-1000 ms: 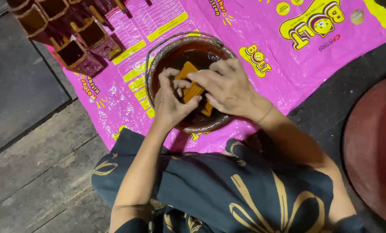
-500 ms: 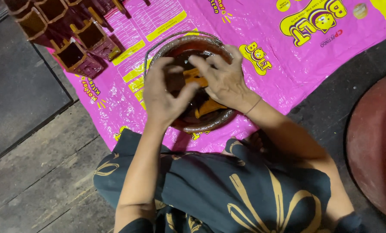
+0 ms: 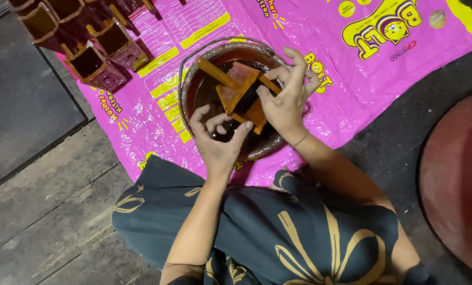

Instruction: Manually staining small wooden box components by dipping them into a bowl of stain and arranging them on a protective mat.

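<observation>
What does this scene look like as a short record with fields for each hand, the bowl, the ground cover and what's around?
Right hand: grips an orange wooden piece over the bowl
Left hand: open, fingers spread above the bowl's near rim, holding nothing
Bowl: round, holds dark brown liquid
Sheet: pink plastic with yellow print, lies under the bowl
Wooden boxes: small, open-topped, dark-stained, top left on the sheet
Red disc: at the right edge
Floor: worn planks

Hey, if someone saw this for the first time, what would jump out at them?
The bright pink printed plastic sheet spread over the dark floor. At its middle, a round bowl of dark brown liquid, where the right hand holds an orange wooden piece and the left hand hovers open. Small stained wooden boxes stand top left.
</observation>
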